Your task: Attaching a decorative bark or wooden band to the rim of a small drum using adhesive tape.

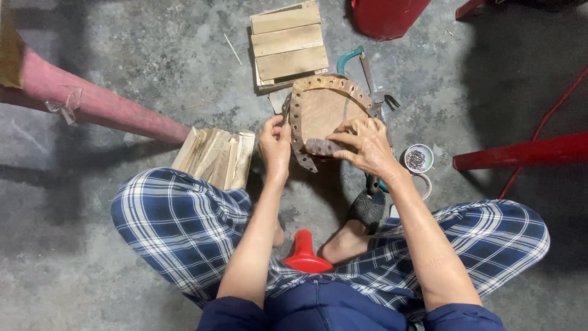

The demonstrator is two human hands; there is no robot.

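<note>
Head view, frame centre: left hand pinches perforated strip; right hand presses it against wooden disc, steadying both.

an informal floor-level workshop, likely at a home: the person sits cross-legged on a bare, stained concrete floor. cut wood slats lie at 12 o'clock, a hacksaw and pliers at 1, a small tin of nails at 3, split wood pieces at 9.
</note>
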